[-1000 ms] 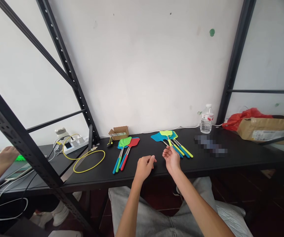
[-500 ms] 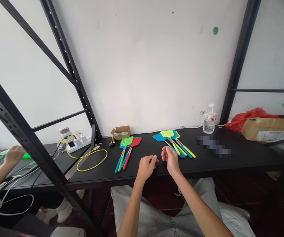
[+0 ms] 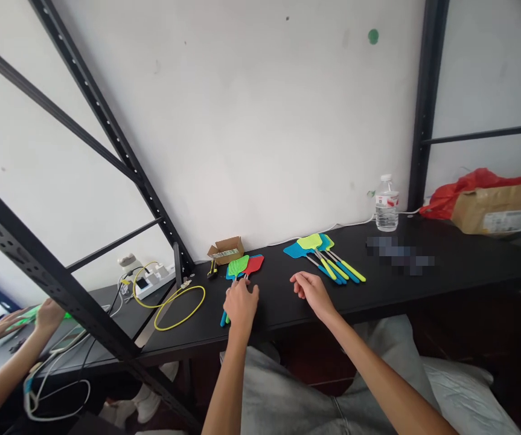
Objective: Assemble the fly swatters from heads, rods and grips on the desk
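Observation:
Over the handles of the left group of fly swatters is my left hand (image 3: 241,302), back upward, thumb apart from the fingers. It hides most of the handles, and I cannot tell whether it touches them. In this group I see a green fly swatter (image 3: 238,265), a red fly swatter (image 3: 255,264) and part of a blue one. My right hand (image 3: 313,291) hovers near the table's front, fingers curled together with nothing visible in them. Just beyond it lies the right group of several fly swatters, with a yellow-green head (image 3: 310,241) on top and a blue head (image 3: 295,251) beside it.
Behind the left swatters stand a small open cardboard box (image 3: 226,249) and a yellow cable (image 3: 202,305). A power strip (image 3: 155,283) lies further left. A water bottle (image 3: 386,205) and a large carton (image 3: 500,208) stand right. Another person's hands (image 3: 48,315) work beyond the black post.
My left hand has moved left and forward from the middle to the left fly swatters. My right hand stays near the middle, its fingers more curled. The camera view has tilted and shifted.

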`<state>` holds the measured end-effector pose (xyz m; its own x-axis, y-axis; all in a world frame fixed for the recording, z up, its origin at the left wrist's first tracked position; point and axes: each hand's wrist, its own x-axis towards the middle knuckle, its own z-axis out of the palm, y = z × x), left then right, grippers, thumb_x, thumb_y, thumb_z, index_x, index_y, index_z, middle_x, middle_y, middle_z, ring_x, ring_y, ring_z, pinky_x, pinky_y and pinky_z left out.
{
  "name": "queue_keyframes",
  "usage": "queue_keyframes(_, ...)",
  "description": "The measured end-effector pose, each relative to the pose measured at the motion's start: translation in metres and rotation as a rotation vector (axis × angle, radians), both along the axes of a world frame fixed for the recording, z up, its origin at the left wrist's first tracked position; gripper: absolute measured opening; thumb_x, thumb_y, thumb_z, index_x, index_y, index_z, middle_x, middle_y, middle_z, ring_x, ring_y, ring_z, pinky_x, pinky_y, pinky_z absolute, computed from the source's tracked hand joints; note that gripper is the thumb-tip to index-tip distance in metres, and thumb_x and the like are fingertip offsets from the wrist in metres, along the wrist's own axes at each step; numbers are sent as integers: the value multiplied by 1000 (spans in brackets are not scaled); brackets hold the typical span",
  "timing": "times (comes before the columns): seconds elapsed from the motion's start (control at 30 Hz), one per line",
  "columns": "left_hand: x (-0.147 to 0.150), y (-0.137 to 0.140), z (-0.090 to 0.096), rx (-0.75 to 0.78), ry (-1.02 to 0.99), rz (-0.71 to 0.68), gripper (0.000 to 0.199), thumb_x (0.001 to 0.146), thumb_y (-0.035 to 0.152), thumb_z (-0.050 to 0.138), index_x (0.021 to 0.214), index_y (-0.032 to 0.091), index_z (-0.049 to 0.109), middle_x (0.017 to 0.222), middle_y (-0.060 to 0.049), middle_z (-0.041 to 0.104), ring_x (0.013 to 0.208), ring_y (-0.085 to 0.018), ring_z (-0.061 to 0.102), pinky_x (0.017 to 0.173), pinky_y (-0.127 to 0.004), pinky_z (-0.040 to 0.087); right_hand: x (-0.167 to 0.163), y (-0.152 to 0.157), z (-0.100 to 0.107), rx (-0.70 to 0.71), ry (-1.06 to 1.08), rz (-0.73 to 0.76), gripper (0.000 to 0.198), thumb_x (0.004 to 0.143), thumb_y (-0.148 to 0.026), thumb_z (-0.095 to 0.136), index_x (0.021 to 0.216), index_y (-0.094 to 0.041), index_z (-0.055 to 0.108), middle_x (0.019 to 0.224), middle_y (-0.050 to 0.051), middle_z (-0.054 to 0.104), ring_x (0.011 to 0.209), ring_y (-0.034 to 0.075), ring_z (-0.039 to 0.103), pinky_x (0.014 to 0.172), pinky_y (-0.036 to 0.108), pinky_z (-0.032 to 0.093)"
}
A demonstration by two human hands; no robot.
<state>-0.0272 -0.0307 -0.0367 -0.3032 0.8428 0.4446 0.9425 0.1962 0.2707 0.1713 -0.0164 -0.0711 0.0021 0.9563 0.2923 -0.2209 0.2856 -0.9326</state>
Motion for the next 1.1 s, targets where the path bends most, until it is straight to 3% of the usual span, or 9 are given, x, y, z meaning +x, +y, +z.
queue_keyframes(0.17, -23, 4, -1, -156, 64, 94, 31, 80, 46, 59, 98, 22, 66, 104, -11, 65, 95, -30, 62, 72, -36, 45, 0, -1, 3, -10, 49, 13, 28, 81, -41, 56, 72, -17, 67, 55, 0, 56, 48, 11, 45, 46, 23, 31)
queue_keyframes(0.43, -23, 3, -3, -134, 149, 60, 18, 83, 25, 50, 81, 19, 66, 95, -12, 67, 96, -27, 61, 71, -33, 44, 1, 1, 4, -17, 29, 32, 29, 82, -39, 51, 76, -18, 69, 57, 0, 59, 48, 11, 48, 46, 23, 34)
queue_keyframes(0.63, 0, -1, -1, -80, 155, 24, 19, 87, 29, 46, 91, 19, 62, 82, -10, 67, 86, -27, 63, 68, -32, 41, 0, 9, 5, -104, 22, 13, 36, 78, -33, 41, 66, -15, 69, 54, 4, 59, 45, 12, 47, 41, 23, 32)
queue_keyframes(0.83, 39, 3, -6, 17, 120, -145, 25, 93, 31, 41, 109, 20, 57, 85, -10, 67, 86, -25, 63, 67, -28, 37, -3, 33, 6, -154, -148, -93, 37, 75, -31, 43, 47, -18, 63, 46, 4, 57, 40, 12, 45, 41, 25, 31)
queue_keyframes(1.1, 52, 10, -14, 46, 139, -281, 35, 99, 40, 31, 98, 22, 61, 85, -9, 67, 86, -22, 60, 68, -26, 35, -5, 55, 1, -138, -211, -112, 25, 66, -24, 50, 46, -20, 65, 43, 2, 55, 44, 14, 50, 45, 26, 33)
